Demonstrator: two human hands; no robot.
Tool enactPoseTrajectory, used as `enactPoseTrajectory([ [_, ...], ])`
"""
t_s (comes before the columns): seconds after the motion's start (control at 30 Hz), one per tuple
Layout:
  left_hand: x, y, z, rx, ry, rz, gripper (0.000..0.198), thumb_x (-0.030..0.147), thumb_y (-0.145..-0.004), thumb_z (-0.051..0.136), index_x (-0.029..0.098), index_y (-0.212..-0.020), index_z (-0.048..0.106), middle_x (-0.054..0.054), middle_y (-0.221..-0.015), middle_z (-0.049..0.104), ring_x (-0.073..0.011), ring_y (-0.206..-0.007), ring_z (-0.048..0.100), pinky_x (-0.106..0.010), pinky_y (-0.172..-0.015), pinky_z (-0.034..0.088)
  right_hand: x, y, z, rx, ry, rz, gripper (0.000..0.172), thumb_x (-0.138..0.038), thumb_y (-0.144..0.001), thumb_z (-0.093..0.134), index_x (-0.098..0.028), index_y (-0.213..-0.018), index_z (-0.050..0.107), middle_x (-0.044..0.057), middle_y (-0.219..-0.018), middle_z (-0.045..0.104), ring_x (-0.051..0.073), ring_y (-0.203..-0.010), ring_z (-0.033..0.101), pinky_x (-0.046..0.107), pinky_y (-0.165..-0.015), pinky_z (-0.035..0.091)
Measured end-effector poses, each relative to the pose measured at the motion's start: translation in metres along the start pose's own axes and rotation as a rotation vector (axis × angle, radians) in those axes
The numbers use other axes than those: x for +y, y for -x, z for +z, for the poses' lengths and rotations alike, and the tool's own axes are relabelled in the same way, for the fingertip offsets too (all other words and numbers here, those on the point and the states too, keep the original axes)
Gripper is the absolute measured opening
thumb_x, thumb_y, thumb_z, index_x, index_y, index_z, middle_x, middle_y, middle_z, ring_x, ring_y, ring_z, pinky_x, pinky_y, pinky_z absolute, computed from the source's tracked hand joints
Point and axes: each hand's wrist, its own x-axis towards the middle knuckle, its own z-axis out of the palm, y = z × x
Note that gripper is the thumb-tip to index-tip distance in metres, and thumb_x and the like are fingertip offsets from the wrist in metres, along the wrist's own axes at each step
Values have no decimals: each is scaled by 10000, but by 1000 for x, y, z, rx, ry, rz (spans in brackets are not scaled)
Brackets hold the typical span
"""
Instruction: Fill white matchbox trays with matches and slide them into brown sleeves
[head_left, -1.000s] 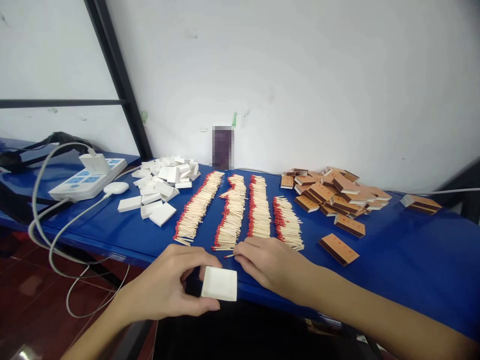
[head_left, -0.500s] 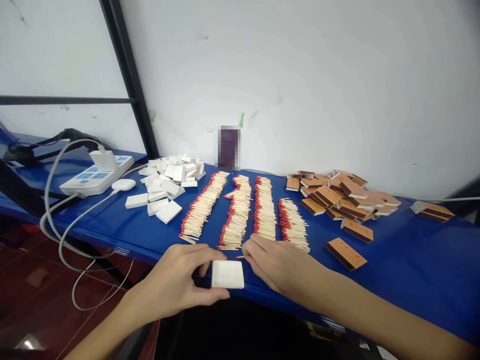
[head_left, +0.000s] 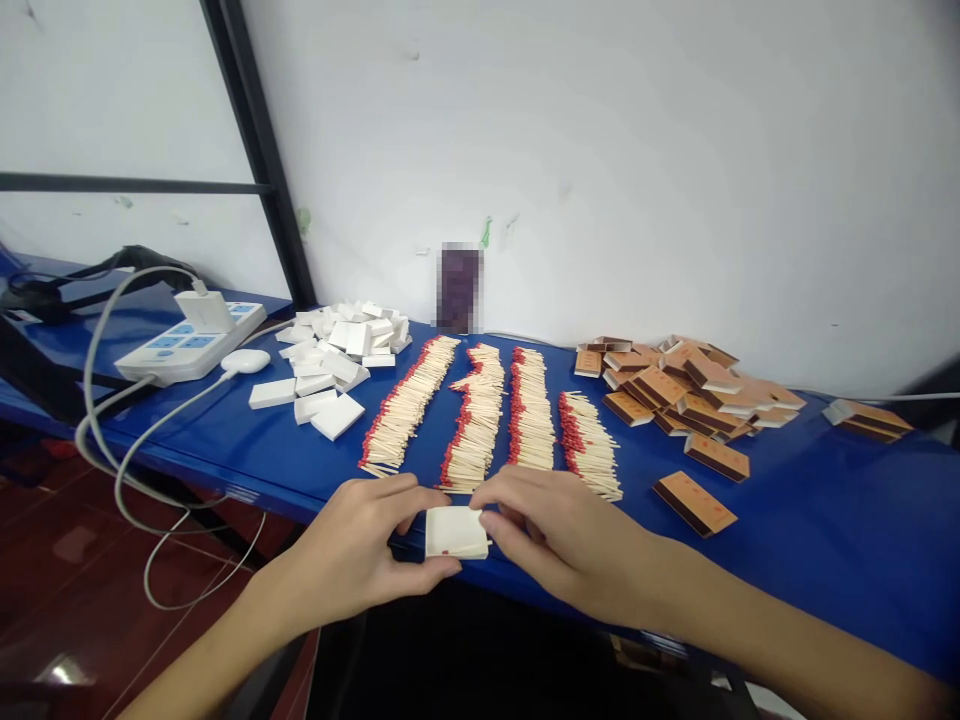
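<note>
My left hand (head_left: 375, 535) holds a small white matchbox tray (head_left: 454, 524) between thumb and fingers at the front edge of the blue table. A single match (head_left: 466, 550) with a red head lies in the tray along its near wall, its bare end poking out at the right. My right hand (head_left: 559, 530) is at the tray's right corner, thumb and forefinger slightly apart and no longer around the match. Just beyond both hands, red-tipped matches (head_left: 472, 420) lie in several long rows.
White trays (head_left: 337, 415) are heaped at the back left. Orange matchbox sleeves (head_left: 694, 503) lie piled on the right. A power strip (head_left: 191, 345) with white cables stands at the far left of the blue table (head_left: 810, 530). A pixelated dark rectangle (head_left: 460, 288) leans against the wall.
My right hand has moved left to the tray and let go of the match, which now lies in it. My left hand still holds the tray. The view has shifted slightly.
</note>
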Motion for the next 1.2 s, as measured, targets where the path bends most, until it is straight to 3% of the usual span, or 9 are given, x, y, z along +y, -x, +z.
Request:
enactPoseTrajectory([
  [0.13, 1, 1, -5, -51, 28, -18, 247, 346, -859, 737, 215, -1068, 713, -6, -852, 628, -150, -694, 604, -252, -624, 459, 10, 4, 5, 74, 110, -6, 194, -153, -994, 441, -172, -960, 630, 40, -849, 619, 152, -714, 581, 269, -611, 423],
  [0.37, -5, 3, -5, 20, 65, 80, 224, 263, -816, 769, 211, -1023, 704, -62, -1131, 647, -202, -951, 674, -281, -814, 539, 16, 10, 18, 128, 109, -88, 201, -148, -975, 449, -174, -970, 648, 22, -811, 601, 126, -661, 535, 255, -560, 371],
  [0.5, -5, 3, -4, 41, 67, 103, 257, 253, -816, 777, 211, -1054, 690, -61, -1142, 656, -193, -947, 682, -270, -798, 552, 13, 11, 17, 128, 116, -220, 195, -151, -947, 479, -167, -950, 673, 5, -755, 584, 123, -620, 488, 275, -538, 336],
  [0.73, -7, 4, -4, 67, 50, 147, 316, 234, -819, 784, 200, -1108, 663, -64, -1168, 673, -196, -1001, 694, -273, -853, 566, 10, 13, 19, 96, 230, -311, 265, -137, -930, 466, -175, -949, 727, -1, -713, 598, 135, -571, 450, 297, -548, 342],
  [1.1, -9, 5, 1, 129, 42, 195, 307, 223, -840, 764, 190, -1122, 646, -73, -1129, 688, -198, -991, 703, -270, -848, 574, 9, 10, 19, 51, 253, -344, 273, -182, -933, 511, -192, -1126, 704, 1, -778, 627, 142, -586, 479, 296, -549, 332],
  [1.2, -10, 5, 0, 122, 45, 212, 329, 245, -832, 782, 190, -1123, 639, -71, -1120, 697, -194, -979, 706, -263, -848, 575, 11, 10, 19, 101, 225, -301, 263, -179, -946, 497, -173, -1115, 699, 0, -748, 618, 143, -586, 483, 295, -544, 336],
])
